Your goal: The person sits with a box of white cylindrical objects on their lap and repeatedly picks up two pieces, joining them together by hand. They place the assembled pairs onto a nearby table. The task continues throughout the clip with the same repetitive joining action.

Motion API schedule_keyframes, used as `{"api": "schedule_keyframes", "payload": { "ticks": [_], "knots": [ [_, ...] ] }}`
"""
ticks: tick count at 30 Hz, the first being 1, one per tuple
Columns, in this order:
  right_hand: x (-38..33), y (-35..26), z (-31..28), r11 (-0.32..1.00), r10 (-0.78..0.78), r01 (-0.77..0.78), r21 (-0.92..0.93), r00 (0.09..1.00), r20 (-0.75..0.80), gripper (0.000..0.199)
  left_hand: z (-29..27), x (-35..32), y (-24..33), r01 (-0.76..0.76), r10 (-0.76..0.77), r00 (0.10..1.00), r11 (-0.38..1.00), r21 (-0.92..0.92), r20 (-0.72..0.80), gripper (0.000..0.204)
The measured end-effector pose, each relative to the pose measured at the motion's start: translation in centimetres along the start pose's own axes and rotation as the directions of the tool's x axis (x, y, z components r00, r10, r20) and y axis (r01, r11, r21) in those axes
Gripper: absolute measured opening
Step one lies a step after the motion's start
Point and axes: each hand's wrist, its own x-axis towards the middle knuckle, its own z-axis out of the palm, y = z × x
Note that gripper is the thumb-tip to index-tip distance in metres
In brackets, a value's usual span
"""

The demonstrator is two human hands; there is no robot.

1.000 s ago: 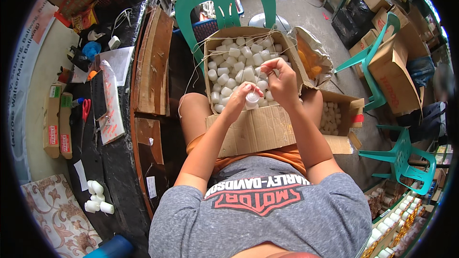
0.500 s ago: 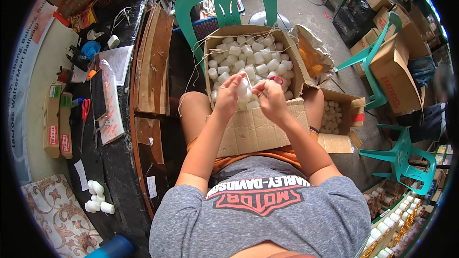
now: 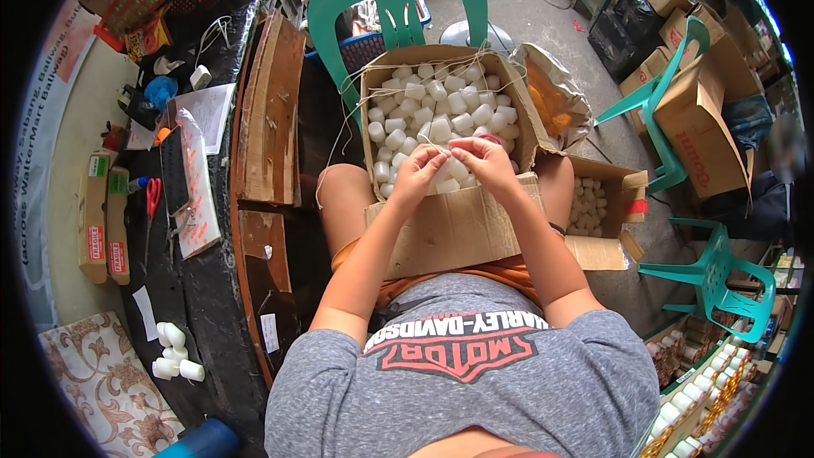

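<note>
Over an open cardboard box on my lap, both hands meet at the fingertips. My left hand is closed in a pinch on a thin white string. My right hand pinches close against it, and the string appears to run between the two. White rounded plastic pieces, like short cylinders, fill the box beneath my hands. A red ring-shaped handle shows just behind my right hand; whether it is held or lying there I cannot tell.
A green plastic chair stands beyond the box. On the left, a black-covered table holds red-handled scissors and a small cluster of white pieces. To the right sits a smaller carton with more pieces.
My hands have come together, fingertips meeting over the box. The white piece seen at my left fingers before no longer shows there. The red handle is more covered by my right hand.
</note>
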Motion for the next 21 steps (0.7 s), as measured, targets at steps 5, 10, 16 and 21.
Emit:
{"api": "schedule_keyframes", "payload": {
  "ticks": [5,10,16,21],
  "knots": [
    [-0.7,0.3,0.0,0.948,-0.091,0.090,-0.305,0.996,0.010,0.019,-1.2,0.5,-0.9,-0.093,0.070,0.993,0.961,0.262,0.097,0.019],
    [-1.2,0.8,0.4,0.643,-0.374,0.324,-0.694,0.923,0.085,0.021,-1.6,0.8,-0.2,-0.035,-0.033,0.985,0.925,0.378,0.172,0.021],
    [-0.6,-0.5,0.4,-0.036,-0.580,0.660,-0.750,0.597,0.554,0.018,-2.8,2.2,1.1,-0.034,-0.173,0.931,0.835,0.549,0.321,0.020],
    [0.1,0.6,0.9,0.433,-0.540,0.492,-0.756,0.813,0.219,0.011,-1.9,2.5,1.5,0.102,-0.153,0.988,0.761,0.641,0.024,0.021]
  ]
}}
